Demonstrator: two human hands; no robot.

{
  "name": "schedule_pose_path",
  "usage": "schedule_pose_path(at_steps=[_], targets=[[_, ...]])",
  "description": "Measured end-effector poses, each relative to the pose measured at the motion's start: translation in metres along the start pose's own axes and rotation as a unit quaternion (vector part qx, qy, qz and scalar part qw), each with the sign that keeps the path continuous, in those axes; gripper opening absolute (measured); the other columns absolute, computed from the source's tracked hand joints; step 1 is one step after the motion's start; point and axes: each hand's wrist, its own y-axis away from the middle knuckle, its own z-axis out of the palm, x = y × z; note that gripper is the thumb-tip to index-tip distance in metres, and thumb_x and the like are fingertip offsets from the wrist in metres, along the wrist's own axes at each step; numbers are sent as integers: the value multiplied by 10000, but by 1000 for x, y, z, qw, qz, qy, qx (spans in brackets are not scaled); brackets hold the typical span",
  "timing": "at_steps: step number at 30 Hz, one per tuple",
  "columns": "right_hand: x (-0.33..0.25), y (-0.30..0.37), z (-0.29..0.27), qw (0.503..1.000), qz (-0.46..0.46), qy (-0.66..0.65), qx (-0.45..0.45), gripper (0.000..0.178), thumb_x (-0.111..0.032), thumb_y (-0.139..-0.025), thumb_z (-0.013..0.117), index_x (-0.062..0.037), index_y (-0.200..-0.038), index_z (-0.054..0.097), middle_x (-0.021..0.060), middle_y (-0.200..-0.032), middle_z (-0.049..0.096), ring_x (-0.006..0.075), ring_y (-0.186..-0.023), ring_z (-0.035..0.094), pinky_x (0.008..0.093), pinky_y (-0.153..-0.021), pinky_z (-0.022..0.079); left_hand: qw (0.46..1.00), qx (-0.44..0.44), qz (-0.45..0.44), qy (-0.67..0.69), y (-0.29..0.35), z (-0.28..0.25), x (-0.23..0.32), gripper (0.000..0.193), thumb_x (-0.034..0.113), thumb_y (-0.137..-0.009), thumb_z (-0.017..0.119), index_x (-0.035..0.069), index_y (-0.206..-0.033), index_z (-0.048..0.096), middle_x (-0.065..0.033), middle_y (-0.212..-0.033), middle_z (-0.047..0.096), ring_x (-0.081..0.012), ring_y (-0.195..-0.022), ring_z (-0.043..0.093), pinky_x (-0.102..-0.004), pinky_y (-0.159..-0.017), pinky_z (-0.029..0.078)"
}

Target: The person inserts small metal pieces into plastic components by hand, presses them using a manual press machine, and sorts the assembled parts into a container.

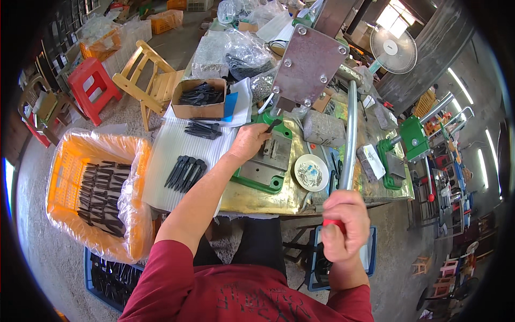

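My left hand (pixel 251 141) pinches a small black part (pixel 273 125) at the base of a green hand press (pixel 274 183), below its ram. The kind of part is too small to tell. My right hand (pixel 346 224) is wrapped round the red grip at the near end of the press's long metal lever (pixel 351 145). The press carries a bolted brown plate (pixel 307 67). Left of it, slim black parts (pixel 185 173) lie in a row on white foam sheeting (pixel 155 188), with another small pile (pixel 203 129) behind them.
A cardboard box (pixel 198 111) of black parts stands at the back left. A white dish (pixel 311 173) with small pins sits right of the press. A plastic-lined orange crate (pixel 68 180) flanks the table on the left. A second green press (pixel 412 138) stands at the right.
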Motion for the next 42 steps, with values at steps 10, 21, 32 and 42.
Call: schedule_pose_path(at_steps=[10,21,32,42], targets=[[-8,-5,-22,994,89,-57,-42,553,-513,-695,564,-26,-942,477,192,-969,455,174,-696,514,246,-591,418,997,-5,-64,33,-4,-4,6,122,101,-734,551,2,-806,551,-165,-708,560,-286,-625,545,-345,-573,421],[23,61,2,957,159,-66,234,268,-225,-835,422,14,-951,462,158,-952,461,189,-800,478,254,-603,415,898,80,-189,388,32,-29,22,106,117,-812,529,27,-866,541,-41,-774,563,-98,-653,534,-222,-575,484],[31,113,65,945,263,-186,54,193,-150,-867,378,26,-891,455,126,-920,451,84,-460,445,182,-426,354,852,109,-203,470,73,-50,37,135,152,-818,523,31,-877,530,-70,-802,573,-117,-665,547,-247,-621,486],[29,128,85,933,299,-202,16,134,-102,-844,437,17,-845,500,97,-854,482,70,-467,441,187,-422,360,885,128,-179,411,97,-76,39,144,153,-811,537,37,-895,541,-55,-781,576,-106,-669,553,-232,-603,485]])
